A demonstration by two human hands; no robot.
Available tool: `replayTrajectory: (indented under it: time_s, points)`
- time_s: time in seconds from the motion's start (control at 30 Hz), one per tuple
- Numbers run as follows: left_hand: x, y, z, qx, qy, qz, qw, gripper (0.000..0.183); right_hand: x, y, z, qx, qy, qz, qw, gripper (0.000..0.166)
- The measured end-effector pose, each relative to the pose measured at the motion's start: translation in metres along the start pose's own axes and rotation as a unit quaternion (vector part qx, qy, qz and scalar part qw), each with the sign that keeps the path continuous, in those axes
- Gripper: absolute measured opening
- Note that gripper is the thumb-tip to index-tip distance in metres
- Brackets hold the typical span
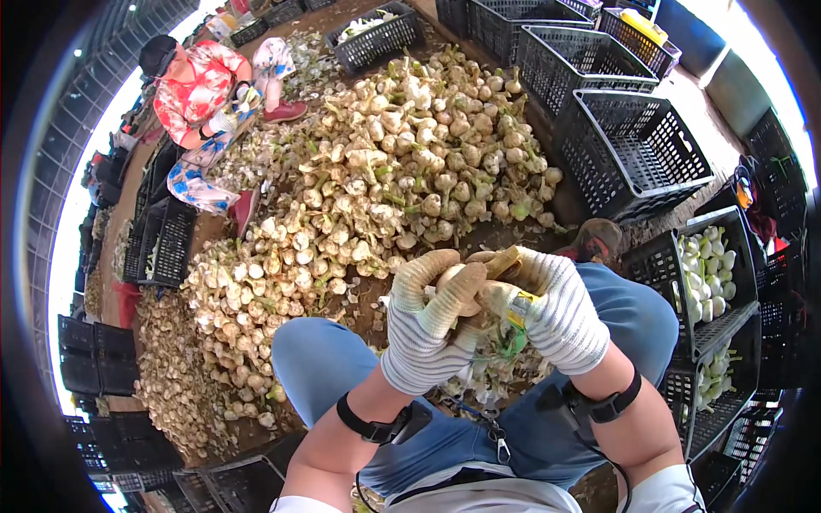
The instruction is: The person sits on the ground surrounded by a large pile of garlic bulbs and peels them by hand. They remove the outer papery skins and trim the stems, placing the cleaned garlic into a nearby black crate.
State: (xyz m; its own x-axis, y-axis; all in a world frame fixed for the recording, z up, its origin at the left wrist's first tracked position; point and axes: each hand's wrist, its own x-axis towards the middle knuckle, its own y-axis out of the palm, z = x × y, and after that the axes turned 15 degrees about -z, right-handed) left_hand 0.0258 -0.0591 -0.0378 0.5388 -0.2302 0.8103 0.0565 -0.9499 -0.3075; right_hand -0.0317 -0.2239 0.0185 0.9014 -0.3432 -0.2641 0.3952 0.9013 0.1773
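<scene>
Both my hands wear striped knit gloves with soiled fingers and meet above my lap. My left hand (426, 327) holds a garlic bulb (451, 277), its fingers and thumb wrapped around it. My right hand (558, 311) grips at the bulb's brown, dry stem (503, 261). A yellow band (521, 308) sits at the right thumb; whether it belongs to a small tool is hard to tell. Green netting or string (513, 343) hangs below that thumb. Peeled skins (484, 378) lie between my legs. Ahead spreads a large heap of untrimmed garlic bulbs (410, 154).
Black plastic crates (632, 154) line the right side. Two nearer crates hold cleaned white garlic (705, 272). Another person (202, 96) in gloves sits across the heap at the left, beside more crates (170, 243). One crate (378, 42) stands behind the heap.
</scene>
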Motion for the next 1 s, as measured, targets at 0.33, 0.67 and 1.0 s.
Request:
replayTrajectory:
  time_s: [0.33, 0.67, 1.0]
  points:
    - [-0.004, -0.006, 0.003, -0.093, -0.140, -0.041, 0.985, 0.073, 0.006, 0.008, -0.011, -0.061, -0.093, -0.052, 0.992, 0.017]
    - [-0.006, -0.009, 0.000, -0.036, -0.087, -0.012, 0.996, 0.078, 0.002, 0.017, -0.007, 0.010, 0.037, 0.018, 0.999, 0.041]
    - [-0.001, -0.011, -0.003, 0.016, -0.041, 0.034, 0.998, 0.076, 0.002, 0.017, -0.015, 0.044, 0.023, -0.006, 0.999, 0.041]
